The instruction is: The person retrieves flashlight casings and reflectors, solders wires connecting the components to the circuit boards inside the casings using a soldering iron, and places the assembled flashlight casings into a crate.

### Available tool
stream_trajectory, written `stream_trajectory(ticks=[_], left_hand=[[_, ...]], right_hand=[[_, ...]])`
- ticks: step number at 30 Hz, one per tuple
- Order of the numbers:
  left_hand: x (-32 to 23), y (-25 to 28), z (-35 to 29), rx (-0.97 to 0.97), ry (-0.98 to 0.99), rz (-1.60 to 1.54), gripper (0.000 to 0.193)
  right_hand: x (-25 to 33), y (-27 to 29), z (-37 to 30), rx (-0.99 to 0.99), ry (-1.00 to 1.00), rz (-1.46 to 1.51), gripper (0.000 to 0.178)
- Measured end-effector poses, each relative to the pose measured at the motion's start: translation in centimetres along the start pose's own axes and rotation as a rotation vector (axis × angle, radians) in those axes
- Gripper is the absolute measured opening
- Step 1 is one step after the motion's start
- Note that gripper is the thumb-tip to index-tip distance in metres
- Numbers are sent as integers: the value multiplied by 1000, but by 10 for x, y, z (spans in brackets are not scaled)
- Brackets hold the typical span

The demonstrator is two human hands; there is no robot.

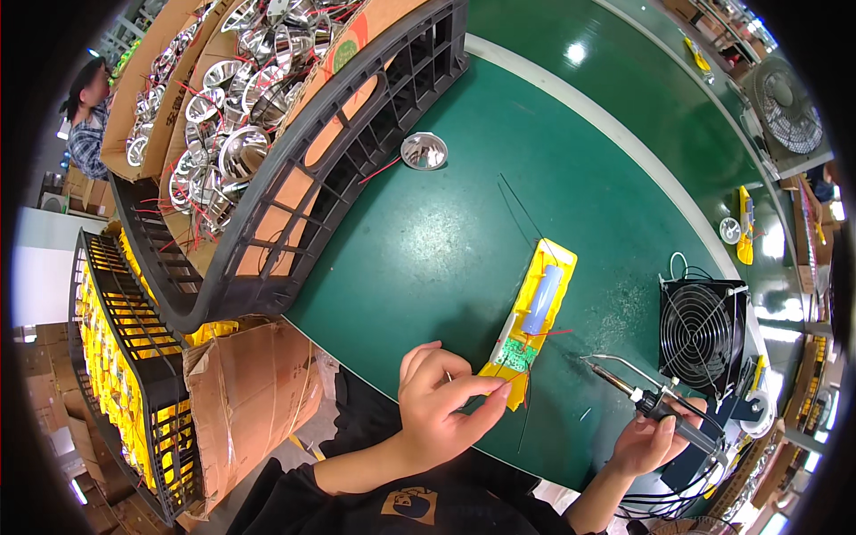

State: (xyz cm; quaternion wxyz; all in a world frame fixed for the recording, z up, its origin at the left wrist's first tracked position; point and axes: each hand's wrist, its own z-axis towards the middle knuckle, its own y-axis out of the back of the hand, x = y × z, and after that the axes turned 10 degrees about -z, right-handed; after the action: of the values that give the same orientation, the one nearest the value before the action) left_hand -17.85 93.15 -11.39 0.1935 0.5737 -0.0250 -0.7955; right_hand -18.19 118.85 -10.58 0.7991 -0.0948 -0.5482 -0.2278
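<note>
A yellow plastic housing [556, 253] lies slantwise on the green table, with a blue cylindrical battery cell [541, 301] and a small green circuit board [516, 355] inside it. Thin red and black wires stick out around the board. My left hand [446, 401] is closed in a pinch at the housing's near end, thumb and forefinger together on a thin red wire [519, 375]. Held in my right hand [649, 443] is a soldering iron [646, 400] with a thin curved metal tube along it. Its tip points left toward the board, apart from it.
A silver reflector cup [423, 152] with a red wire lies farther back. At left, a black crate [312, 192] holds cardboard boxes of reflectors; a crate of yellow parts [116, 357] stands below. A black fan [702, 332] stands at right near cables. Another person [87, 120] is far left.
</note>
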Motion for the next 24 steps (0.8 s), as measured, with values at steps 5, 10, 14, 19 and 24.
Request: stream_trajectory(ticks=[5,10,14,19,24], left_hand=[[-1,-6,2,-15,-17,65,18],[1,-7,3,-27,-41,62,21],[3,-7,1,-34,-41,52,22],[4,-8,-1,-42,-51,47,23],[6,-8,-2,-56,-65,37,23]], right_hand=[[5,-10,-4,22,-52,100,37],[17,-29,-11,108,-75,4,42],[24,-40,-13,155,-27,-83,45],[27,-45,-14,105,-70,-121,53],[27,-43,-14,146,-74,-150,53]])
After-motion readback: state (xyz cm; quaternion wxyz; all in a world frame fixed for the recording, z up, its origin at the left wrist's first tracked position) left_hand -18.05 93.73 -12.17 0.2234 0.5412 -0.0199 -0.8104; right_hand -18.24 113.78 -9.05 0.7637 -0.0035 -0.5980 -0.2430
